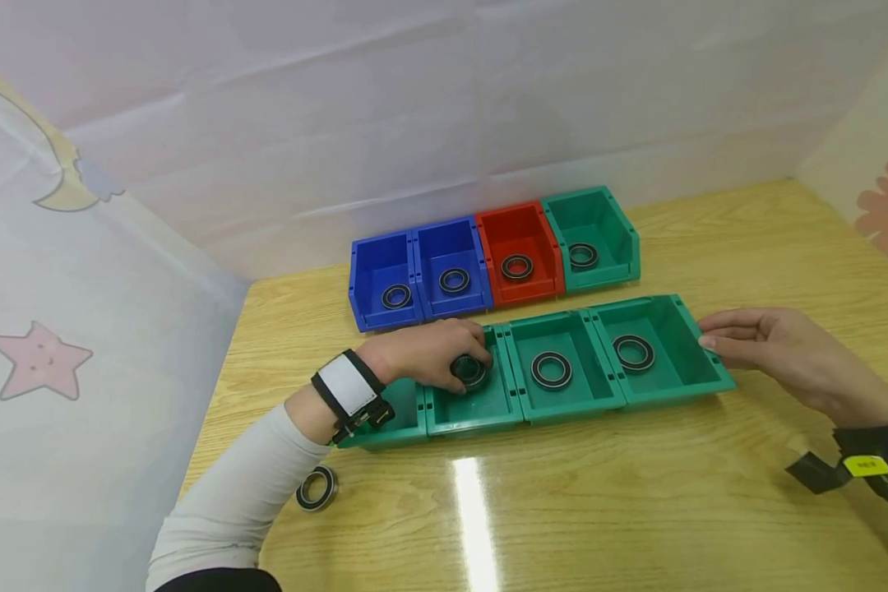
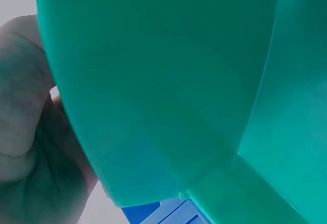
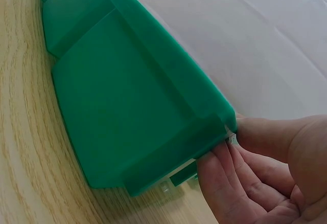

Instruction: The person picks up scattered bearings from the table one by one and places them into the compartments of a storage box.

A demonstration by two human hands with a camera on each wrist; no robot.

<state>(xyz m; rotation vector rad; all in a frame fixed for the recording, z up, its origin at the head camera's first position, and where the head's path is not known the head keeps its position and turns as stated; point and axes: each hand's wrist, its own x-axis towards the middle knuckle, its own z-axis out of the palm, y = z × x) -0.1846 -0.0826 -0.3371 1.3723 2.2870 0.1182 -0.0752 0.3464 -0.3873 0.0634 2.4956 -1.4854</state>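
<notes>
In the head view, a front row of joined green bins (image 1: 570, 415) stands on the table. My left hand (image 1: 437, 353) reaches into the second bin from the left, its fingers and thumb round a ball bearing (image 1: 469, 374). The left wrist view shows mostly a green bin wall (image 2: 153, 81), which hides the bearing. At the row's right end my right hand (image 1: 765, 345) pinches the side wall of the last green bin (image 3: 138, 101), thumb on the rim and fingers outside. Single bearings lie in the two right bins: one bearing (image 1: 551, 370) and another bearing (image 1: 634, 353).
Behind stands a row of two blue bins (image 1: 385, 255), a red bin (image 1: 511, 226) and a green bin (image 1: 585, 214), each with one bearing. A loose bearing (image 1: 316, 488) lies on the wooden table (image 1: 599, 510) beside my left sleeve. My forearm partly covers the leftmost front bin.
</notes>
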